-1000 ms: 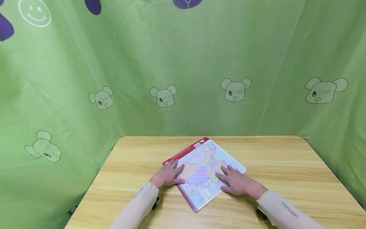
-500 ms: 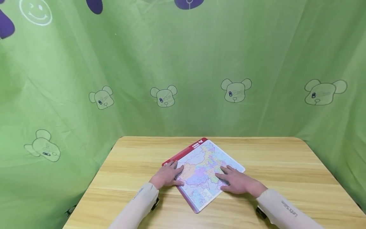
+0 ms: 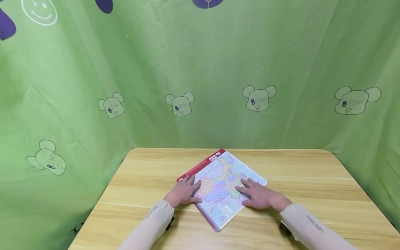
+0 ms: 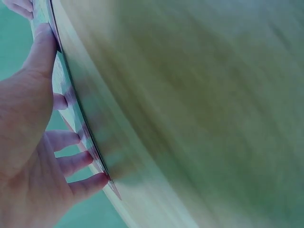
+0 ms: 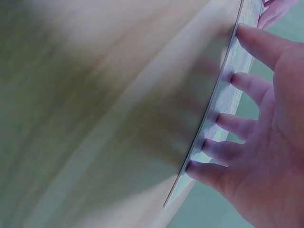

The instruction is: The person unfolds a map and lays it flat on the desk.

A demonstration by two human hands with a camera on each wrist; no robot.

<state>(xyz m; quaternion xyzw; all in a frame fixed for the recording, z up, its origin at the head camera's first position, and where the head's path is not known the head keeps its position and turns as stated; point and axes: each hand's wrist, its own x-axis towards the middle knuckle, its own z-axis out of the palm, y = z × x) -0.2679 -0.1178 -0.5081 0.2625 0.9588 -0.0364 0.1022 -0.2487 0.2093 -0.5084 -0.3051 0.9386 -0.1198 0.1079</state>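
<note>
A thin map board [image 3: 220, 189] with a red strip along its far-left edge lies flat and turned diagonally on the wooden table [image 3: 300, 166]. Spread fingers of my left hand [image 3: 182, 192] rest on its left corner, the thumb near the lower-left edge. On the right side, my right hand [image 3: 257, 196] touches the printed face with its fingers apart. Both wrist views show the fingertips [image 4: 97, 180] of the left hand and those of the right hand [image 5: 280, 114] pressing down on the board near its rim. Neither hand curls round it.
Behind the table hangs a green curtain [image 3: 218, 62] with printed bear heads and purple shapes; it also closes off the left and right sides. The table's far edge runs just beyond the board's top corner.
The board has turned slightly counterclockwise: its far corner shifted left, its near corner right. My hands stay on it in almost the same spots, the right one slightly farther away.
</note>
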